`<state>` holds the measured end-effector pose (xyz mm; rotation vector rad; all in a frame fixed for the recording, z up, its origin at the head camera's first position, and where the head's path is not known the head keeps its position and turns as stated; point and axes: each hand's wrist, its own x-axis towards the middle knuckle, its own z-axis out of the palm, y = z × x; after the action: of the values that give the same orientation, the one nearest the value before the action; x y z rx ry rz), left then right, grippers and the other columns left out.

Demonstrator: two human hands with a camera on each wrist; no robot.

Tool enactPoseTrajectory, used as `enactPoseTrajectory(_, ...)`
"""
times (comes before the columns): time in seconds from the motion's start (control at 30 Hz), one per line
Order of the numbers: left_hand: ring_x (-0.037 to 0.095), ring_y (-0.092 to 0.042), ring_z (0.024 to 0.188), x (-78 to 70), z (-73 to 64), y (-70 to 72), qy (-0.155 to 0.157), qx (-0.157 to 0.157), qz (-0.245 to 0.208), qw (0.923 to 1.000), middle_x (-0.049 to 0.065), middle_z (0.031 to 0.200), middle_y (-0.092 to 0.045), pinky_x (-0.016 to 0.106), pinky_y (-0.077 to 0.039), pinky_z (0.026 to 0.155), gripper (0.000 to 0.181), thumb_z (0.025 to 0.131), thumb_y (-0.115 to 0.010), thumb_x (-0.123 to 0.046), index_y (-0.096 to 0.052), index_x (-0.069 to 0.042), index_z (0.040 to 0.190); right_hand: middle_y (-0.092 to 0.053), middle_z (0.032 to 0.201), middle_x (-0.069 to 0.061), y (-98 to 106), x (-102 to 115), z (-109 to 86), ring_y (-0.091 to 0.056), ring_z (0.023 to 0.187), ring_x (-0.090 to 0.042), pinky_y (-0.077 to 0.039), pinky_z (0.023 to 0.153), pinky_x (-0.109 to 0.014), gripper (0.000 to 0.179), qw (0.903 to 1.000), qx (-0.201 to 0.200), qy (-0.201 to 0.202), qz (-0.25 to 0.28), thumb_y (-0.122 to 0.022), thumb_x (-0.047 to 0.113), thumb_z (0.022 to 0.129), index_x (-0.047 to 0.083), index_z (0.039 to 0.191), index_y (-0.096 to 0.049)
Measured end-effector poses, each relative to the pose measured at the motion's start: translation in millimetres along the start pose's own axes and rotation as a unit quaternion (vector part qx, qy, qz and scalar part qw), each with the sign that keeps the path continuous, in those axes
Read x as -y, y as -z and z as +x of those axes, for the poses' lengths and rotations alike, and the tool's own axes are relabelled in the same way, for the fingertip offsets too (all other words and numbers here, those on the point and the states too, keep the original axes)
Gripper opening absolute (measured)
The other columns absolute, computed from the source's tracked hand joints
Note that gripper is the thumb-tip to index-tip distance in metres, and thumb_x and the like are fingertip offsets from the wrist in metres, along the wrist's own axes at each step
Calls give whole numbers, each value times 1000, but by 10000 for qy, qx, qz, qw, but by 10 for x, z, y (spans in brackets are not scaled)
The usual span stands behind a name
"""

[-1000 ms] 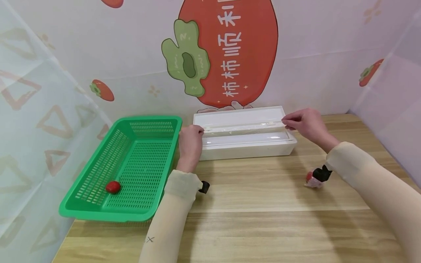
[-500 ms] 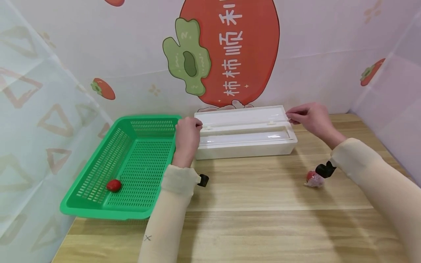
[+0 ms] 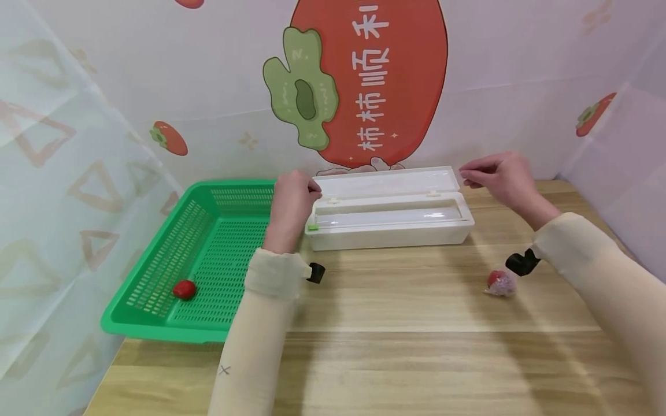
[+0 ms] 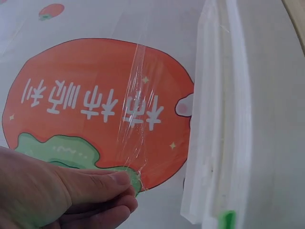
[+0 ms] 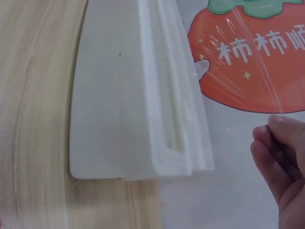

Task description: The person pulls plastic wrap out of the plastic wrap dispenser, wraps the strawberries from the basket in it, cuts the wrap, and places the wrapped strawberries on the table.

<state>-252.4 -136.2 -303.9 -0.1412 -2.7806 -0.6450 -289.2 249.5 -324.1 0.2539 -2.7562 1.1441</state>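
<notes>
Clear cling film (image 4: 135,107) stretches between both hands above a white cling film dispenser (image 3: 390,237); in the head view it barely shows. My left hand (image 3: 290,208) pinches one end of the film between thumb and fingers, beside the dispenser's left end. The film's other end is pinched by my right hand (image 3: 502,180), past the dispenser's right rear corner. With its lid (image 3: 385,182) tipped back, the dispenser shows a film roll (image 3: 387,218) inside. A small green piece (image 3: 313,227) sits at its front left corner.
A green basket (image 3: 111,319) at the left holds a small red fruit (image 3: 184,289). On the wooden table (image 3: 406,358), below my right wrist, lies a red item wrapped in crinkled film (image 3: 500,283). A patterned backdrop (image 3: 218,138) stands behind the dispenser.
Both hands have risen and moved apart, carrying the film up off the dispenser. The green piece at its left corner has come into view. Basket and wrapped item stay in place.
</notes>
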Motion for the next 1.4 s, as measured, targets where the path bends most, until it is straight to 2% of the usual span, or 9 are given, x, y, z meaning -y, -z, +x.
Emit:
enactPoseTrajectory(0.23,23,-69,95,-93,60,137,-36,17,-114,9999,8,99,-77,38,-57,84,11,90,-70,-6,-80,-9,95,-78,90,1,107,28,-5,-66,68,8,-50,65,-6,34,10000,-23,70,63,-71,29,91,3,113,-74)
enactPoseTrajectory(0.37,21,-68,94,-132,114,240,-178,-24,-165,9997,7,98,-77,37,-57,82,11,90,-70,-8,-80,-10,95,-76,85,11,180,62,8,-66,68,9,-49,66,-4,36,9999,-55,11,121,-70,30,91,4,115,-73)
enactPoseTrajectory(0.47,21,-69,92,-152,162,336,-407,-31,-170,9990,6,95,-77,36,-56,82,12,91,-70,-8,-81,-11,93,-72,80,22,237,99,24,-66,68,9,-49,67,-3,37,9997,-92,21,246,-71,31,91,4,116,-72)
enactPoseTrajectory(0.6,22,-70,93,-182,210,458,-647,-11,-129,9978,6,93,-78,36,-56,84,11,90,-71,-9,-81,-11,95,-68,77,28,318,157,31,-67,69,9,-49,69,-3,37,9991,-174,151,366,-71,30,90,3,116,-72)
enactPoseTrajectory(0.77,23,-69,95,-224,251,558,-778,-53,-127,9969,9,96,-78,37,-56,83,12,90,-72,-13,-80,-9,99,-68,76,28,425,210,37,-68,69,6,-49,69,-3,35,9974,-298,286,584,-72,29,90,4,114,-73)
enactPoseTrajectory(0.9,23,-71,92,-244,270,622,-854,-161,-363,9956,11,98,-77,36,-57,82,14,89,-73,-13,-79,-8,100,-71,77,25,505,254,40,-70,69,5,-50,69,-4,33,9943,-406,346,922,-74,27,88,5,113,-74)
enactPoseTrajectory(1.13,25,-74,91,-248,270,717,-927,-511,-792,9912,13,98,-77,37,-58,84,14,88,-74,-12,-79,-6,99,-73,78,22,626,372,30,-70,69,3,-51,70,-5,28,9893,-497,448,1299,-74,19,88,4,111,-75)
enactPoseTrajectory(1.4,24,-74,90,-310,244,885,-1097,-820,-911,9864,11,97,-78,35,-58,84,13,88,-74,-13,-80,-8,99,-75,79,18,761,526,-7,-71,69,3,-52,70,-6,21,9820,-652,590,1671,-73,12,88,4,106,-76)
